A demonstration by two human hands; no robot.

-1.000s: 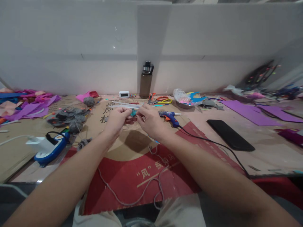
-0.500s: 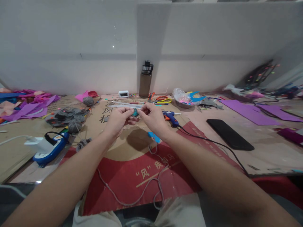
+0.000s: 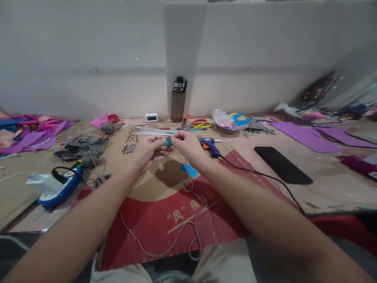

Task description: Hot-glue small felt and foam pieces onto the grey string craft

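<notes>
A small teal piece is pinched between the fingertips of both hands, above a sheet of red and tan cardboard. My left hand grips it from the left, and my right hand from the right. Fingers cover much of it, so its exact kind cannot be made out. Grey yarn hangs below my right hand and loops down over the cardboard. Under the right wrist lies a bright blue cut piece, partly hidden by the arm.
A blue glue gun lies right of my hands, its cord trailing right. Behind are scissors, a bottle and a bowl. A black phone is at right; a blue power strip and yarn balls at left.
Both hands keep hold of the teal piece, which now stands more upright between the fingertips. The whole view has shifted slightly, with things appearing a little further left.
</notes>
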